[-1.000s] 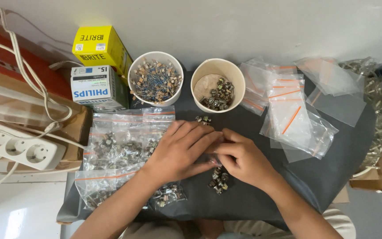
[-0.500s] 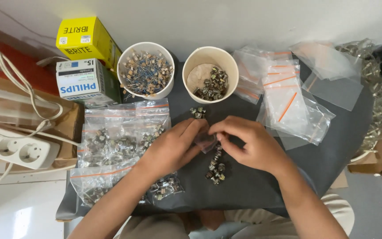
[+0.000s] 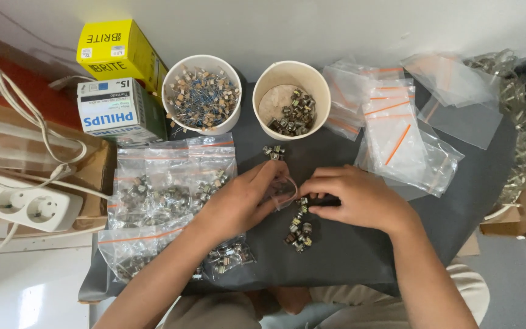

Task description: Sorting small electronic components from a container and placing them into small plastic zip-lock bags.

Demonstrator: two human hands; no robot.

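My left hand [image 3: 238, 201] and my right hand [image 3: 354, 198] meet over a dark grey mat [image 3: 348, 256]. Between the fingertips of both hands is a small clear zip bag [image 3: 284, 190] with a reddish stripe. Just below the hands lies a loose pile of small metal electronic parts [image 3: 298, 231]. A few more of these parts [image 3: 273, 152] lie above the left hand. My right fingers pinch down near the top of the pile.
Two white paper cups stand at the back: one [image 3: 202, 94] with small components, one [image 3: 291, 100] with metal parts. Filled zip bags [image 3: 165, 195] lie left, empty zip bags [image 3: 403, 134] right. Yellow box [image 3: 117, 52], white box [image 3: 114, 109] and power strip [image 3: 22, 204] sit far left.
The view has shifted slightly. My hands have drawn a little apart, and the small clear bag now shows between their fingertips above the pile.
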